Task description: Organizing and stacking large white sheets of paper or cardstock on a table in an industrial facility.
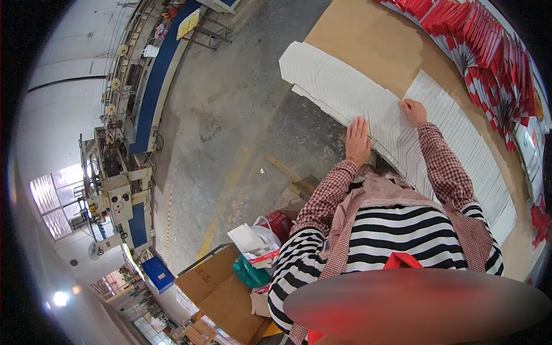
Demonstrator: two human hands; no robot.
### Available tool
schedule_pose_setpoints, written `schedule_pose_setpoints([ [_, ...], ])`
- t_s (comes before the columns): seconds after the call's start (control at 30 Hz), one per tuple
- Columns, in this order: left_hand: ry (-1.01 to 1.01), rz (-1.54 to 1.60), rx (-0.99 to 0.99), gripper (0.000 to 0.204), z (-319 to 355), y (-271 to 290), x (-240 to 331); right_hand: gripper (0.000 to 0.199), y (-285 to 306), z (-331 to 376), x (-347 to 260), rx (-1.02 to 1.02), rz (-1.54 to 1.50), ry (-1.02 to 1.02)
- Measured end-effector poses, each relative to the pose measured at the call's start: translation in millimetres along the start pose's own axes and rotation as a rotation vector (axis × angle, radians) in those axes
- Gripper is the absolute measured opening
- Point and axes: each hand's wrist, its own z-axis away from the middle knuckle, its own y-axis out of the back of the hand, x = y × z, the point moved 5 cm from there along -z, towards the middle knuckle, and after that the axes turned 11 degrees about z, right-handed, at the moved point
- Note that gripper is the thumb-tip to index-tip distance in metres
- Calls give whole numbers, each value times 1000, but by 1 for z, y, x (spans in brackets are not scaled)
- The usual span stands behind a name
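White flat paper pieces (339, 75) lie overlapped in a long fanned row along the table in front of me. My left hand (359, 141) rests flat on the near edge of this row, its fingers stretched out. At the row's far edge my right hand (414, 112) is closed, its bent fingers pinching the border of a white piece. How many pieces it grips is hidden. A second fanned stretch of white pieces (460, 138) runs under my right forearm toward the lower right.
Brown board (359, 29) covers the table. Red and white folded packages (466, 40) are bunched along its far right side. To my left stand an open cardboard box (221, 287) and a green plastic container (250, 272). A long machine (118, 144) lines the left wall.
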Motion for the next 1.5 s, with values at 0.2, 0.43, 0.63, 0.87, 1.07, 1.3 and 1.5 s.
schedule_pose_setpoints([
  [0.2, 34, 67, 81, 61, 1, 6, -7, 27, 0, -10, -7, -3, -377, 3],
  [0.43, 87, 5, 29, 60, 0, 7, -16, 35, -18, -21, 2, -238, -530, -45],
  [0.63, 109, -24, -14, 61, 0, 5, -15, 35, -12, -19, -11, -71, -7, 185],
  [0.87, 80, -3, 24, 62, -4, 8, -13, 35, -12, -21, -12, -67, 45, 166],
  [1.07, 216, 242, 408, 63, 5, 24, -31, 29, -13, -28, -22, -26, -135, 57],
  [1.3, 1149, 1452, 840, 83, -19, 25, -121, 41, -41, -97, -52, 36, -823, 74],
  [1.5, 863, 1988, 827, 86, -48, 17, -153, 44, -52, -115, -141, -140, -738, 75],
])
